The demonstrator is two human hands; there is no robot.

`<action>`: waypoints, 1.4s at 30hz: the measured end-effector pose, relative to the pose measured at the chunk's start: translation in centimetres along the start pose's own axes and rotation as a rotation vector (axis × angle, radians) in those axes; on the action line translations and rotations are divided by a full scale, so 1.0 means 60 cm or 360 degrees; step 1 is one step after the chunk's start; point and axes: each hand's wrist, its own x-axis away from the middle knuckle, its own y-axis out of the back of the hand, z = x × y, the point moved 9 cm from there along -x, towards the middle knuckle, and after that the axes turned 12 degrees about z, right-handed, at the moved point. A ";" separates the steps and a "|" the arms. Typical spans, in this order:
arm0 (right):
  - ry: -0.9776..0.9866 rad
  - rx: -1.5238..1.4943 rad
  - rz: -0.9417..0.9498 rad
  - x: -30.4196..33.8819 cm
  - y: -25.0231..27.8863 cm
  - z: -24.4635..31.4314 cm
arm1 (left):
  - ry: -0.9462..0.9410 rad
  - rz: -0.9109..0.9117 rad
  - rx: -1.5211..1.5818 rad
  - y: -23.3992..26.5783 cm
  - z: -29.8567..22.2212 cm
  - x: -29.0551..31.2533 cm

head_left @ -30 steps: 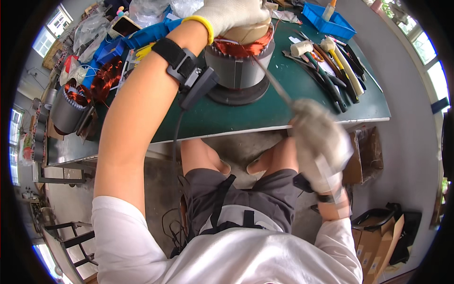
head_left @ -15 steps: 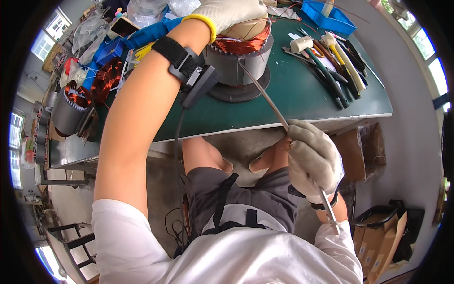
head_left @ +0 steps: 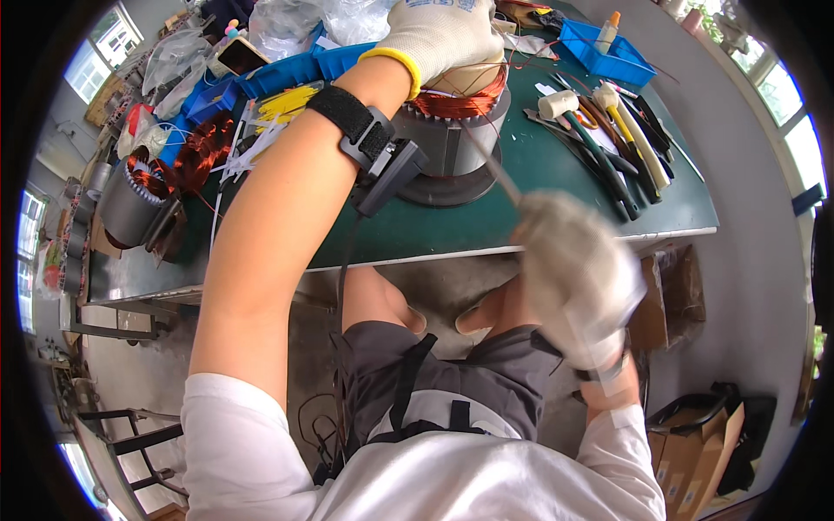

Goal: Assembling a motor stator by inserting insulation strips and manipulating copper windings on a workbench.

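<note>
A grey motor stator [head_left: 452, 143] stands upright on a dark round base [head_left: 447, 188], with red-brown copper windings [head_left: 465, 106] round its top. My left hand [head_left: 443, 35], in a white knit glove with a yellow cuff, lies over the top of the stator by a tan block [head_left: 460, 80]; its fingers are mostly hidden. My right hand [head_left: 578, 269], gloved and smeared by motion, is closed round a long thin metal rod [head_left: 502, 178]. The rod slants up and left to the stator's front near the winding; whether its tip touches cannot be made out.
Hammers [head_left: 558, 106], pliers and other hand tools lie right of the stator. Behind them sits a blue tray [head_left: 608, 62] with a bottle. On the left are another stator [head_left: 130, 204], loose copper coils [head_left: 204, 148], yellow strips [head_left: 287, 102] and blue bins. The table's front edge [head_left: 417, 259] runs before me.
My right hand has gone from sharp to blurred, moving with the rod. My left hand and the stator show slightly further right and lower, as the whole view has shifted a little.
</note>
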 end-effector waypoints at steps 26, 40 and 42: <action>-0.0531 -0.0273 -0.0481 0.106 0.087 -0.009 | 0.0099 0.0502 -0.0310 -0.031 -0.011 -0.012; -0.0321 -0.0054 -0.0207 0.060 0.064 -0.014 | -0.0029 0.0197 -0.0026 -0.031 -0.003 -0.021; -0.0436 -0.0150 -0.0204 0.042 0.081 -0.021 | 0.0026 0.0192 -0.0008 -0.019 -0.001 -0.008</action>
